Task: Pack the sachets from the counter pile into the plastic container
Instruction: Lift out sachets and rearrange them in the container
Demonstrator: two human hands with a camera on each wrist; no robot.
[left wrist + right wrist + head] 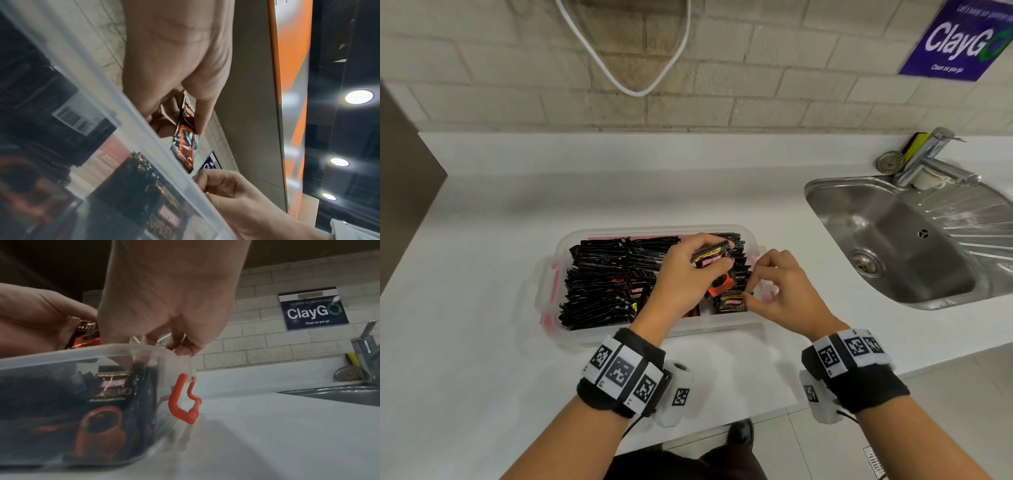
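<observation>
One sachet (711, 256) is pinched in the left hand (688, 270), long axis level, above the plastic container (654, 334). Just below that grip lies the open slot; the right hand (780, 291), nearer, seemingly pinches a standing sachet (731, 303) there.

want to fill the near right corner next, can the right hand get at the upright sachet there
Probably yes. The right hand is already at that sachet, fingertips on its edge, and the plastic container has no lid on; the left hand holds its own sachet farther back.
</observation>
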